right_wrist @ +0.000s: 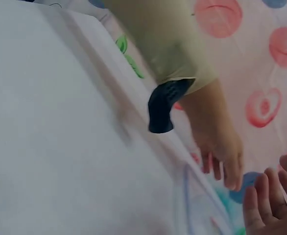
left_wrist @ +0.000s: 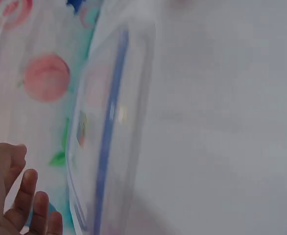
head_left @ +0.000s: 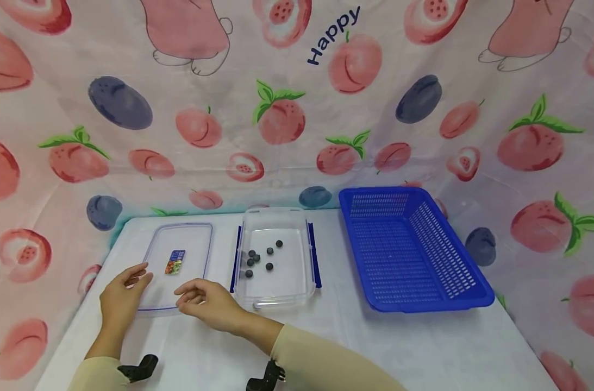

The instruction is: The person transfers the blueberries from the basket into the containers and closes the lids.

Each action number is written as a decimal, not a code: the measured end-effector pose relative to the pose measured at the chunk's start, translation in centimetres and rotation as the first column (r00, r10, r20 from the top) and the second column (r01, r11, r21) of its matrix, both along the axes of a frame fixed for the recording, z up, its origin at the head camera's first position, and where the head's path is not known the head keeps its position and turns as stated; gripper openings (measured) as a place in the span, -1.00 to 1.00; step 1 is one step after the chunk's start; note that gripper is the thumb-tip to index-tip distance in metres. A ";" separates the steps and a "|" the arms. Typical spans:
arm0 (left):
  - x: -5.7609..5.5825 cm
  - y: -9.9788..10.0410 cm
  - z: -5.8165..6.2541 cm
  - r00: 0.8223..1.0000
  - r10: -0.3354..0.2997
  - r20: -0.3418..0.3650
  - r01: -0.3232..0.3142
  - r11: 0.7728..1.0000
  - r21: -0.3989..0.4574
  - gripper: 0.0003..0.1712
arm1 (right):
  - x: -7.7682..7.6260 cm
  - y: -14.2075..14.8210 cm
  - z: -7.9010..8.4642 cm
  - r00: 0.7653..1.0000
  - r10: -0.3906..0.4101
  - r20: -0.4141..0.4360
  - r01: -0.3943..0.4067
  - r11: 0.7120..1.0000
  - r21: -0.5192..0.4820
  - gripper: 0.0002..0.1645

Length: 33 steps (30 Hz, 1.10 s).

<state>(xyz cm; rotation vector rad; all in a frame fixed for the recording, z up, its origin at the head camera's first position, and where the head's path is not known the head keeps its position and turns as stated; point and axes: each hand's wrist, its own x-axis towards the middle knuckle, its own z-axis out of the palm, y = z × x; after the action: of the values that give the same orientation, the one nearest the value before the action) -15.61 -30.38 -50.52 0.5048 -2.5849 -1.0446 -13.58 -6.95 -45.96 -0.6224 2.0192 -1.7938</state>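
Observation:
A clear plastic lid (head_left: 196, 282) with a blue rim seal and a small colourful label (head_left: 175, 262) lies on the white table. My left hand (head_left: 120, 296) is by the lid's left edge, fingers loosely bent, with nothing in its grasp. Over the lid's near right corner hovers my right hand (head_left: 211, 304), also holding nothing, its fingers relaxed. In the left wrist view the lid (left_wrist: 107, 127) appears nearly edge-on. To the right sits a clear plastic box (head_left: 292, 282) with dark blue side clips; several small dark round balls (head_left: 269, 266) are scattered inside it.
A blue perforated plastic basket (head_left: 399, 266) stands on the right side of the table (head_left: 326, 347). Behind the table hangs a fruit-printed cloth (head_left: 287, 174). Each wrist wears a black camera mount (head_left: 139, 368).

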 end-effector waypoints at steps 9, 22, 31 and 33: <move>0.1 -3.0 -2.0 0.999 -0.037 0.006 0.037 0.992 -0.117 -0.59 | -1.1 -3.3 -3.9 0.945 -0.313 -0.099 0.321 0.943 0.088 -0.47; -0.4 -4.0 -3.0 0.984 -0.013 0.176 0.036 0.991 -0.129 -0.32 | -1.8 -5.0 -5.8 0.871 -0.488 -0.062 0.477 0.807 0.347 -0.13; -0.8 -3.8 -2.2 0.974 -0.010 0.226 0.036 0.993 -0.112 -0.38 | -3.3 -6.9 -6.8 0.809 -0.540 -0.232 0.582 0.680 0.446 -0.21; -0.8 -3.7 -2.2 0.975 -0.009 0.222 0.034 0.993 -0.110 -0.41 | -3.7 -7.1 -7.1 0.791 -0.555 -0.257 0.605 0.648 0.463 -0.23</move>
<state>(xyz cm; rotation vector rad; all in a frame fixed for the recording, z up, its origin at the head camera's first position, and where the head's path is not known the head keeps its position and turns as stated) -16.45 -34.09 -52.70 0.5963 -2.8311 -0.8861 -17.23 -14.08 -53.02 0.1570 2.8483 -1.3625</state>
